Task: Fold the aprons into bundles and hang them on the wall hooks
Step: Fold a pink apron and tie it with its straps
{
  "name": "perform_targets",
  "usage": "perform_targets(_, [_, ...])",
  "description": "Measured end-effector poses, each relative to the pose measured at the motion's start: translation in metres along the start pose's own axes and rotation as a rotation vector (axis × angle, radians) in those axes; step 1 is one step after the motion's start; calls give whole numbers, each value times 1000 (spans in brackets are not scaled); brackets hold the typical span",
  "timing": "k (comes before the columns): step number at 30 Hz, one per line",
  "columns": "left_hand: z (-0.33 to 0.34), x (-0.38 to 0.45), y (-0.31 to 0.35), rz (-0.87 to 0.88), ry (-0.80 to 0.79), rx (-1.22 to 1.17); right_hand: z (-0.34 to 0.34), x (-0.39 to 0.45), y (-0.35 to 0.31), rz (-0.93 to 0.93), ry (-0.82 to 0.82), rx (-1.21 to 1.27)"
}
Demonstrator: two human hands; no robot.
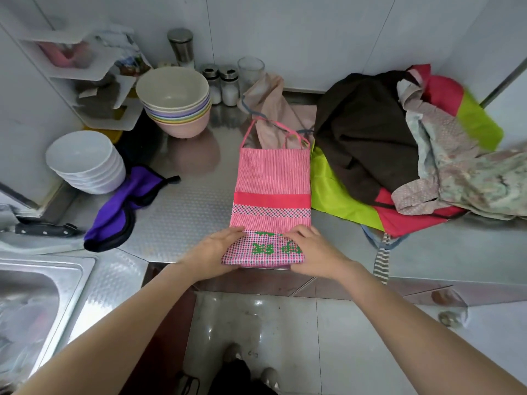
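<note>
A pink apron [272,192], laid flat on the steel counter [185,212], is gripped at its rolled near end by the left hand [219,248] and right hand [309,249]; uneven pressure could skew the roll and loosen the bundle.

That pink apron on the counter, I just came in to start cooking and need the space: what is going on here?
A person is folding the pink apron on the steel counter. Both hands, the left hand and the right hand, hold its near end, which is turned up over the rest; the neck strap lies at the far end. A purple apron lies to the left, near the stacked bowls, and a heap of unfolded aprons waits on the right. No hooks are in view.
</note>
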State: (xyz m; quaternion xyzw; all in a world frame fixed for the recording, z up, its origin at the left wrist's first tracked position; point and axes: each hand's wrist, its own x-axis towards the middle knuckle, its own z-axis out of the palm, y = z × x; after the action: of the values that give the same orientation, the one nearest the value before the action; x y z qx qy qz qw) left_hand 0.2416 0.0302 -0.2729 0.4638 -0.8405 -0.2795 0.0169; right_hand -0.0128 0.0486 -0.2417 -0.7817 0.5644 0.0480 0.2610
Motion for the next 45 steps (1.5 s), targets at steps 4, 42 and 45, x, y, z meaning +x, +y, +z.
perform_targets(4, [-18,13,4,-256,111,-324,-19,13,7,163,42,279])
perform_targets(42, [-18,65,14,-35,-171,614,-8,39,5,97,121,-178])
perform_targets(45, [-23,60,14,-42,-121,555,-6,40,9,68,-68,-170])
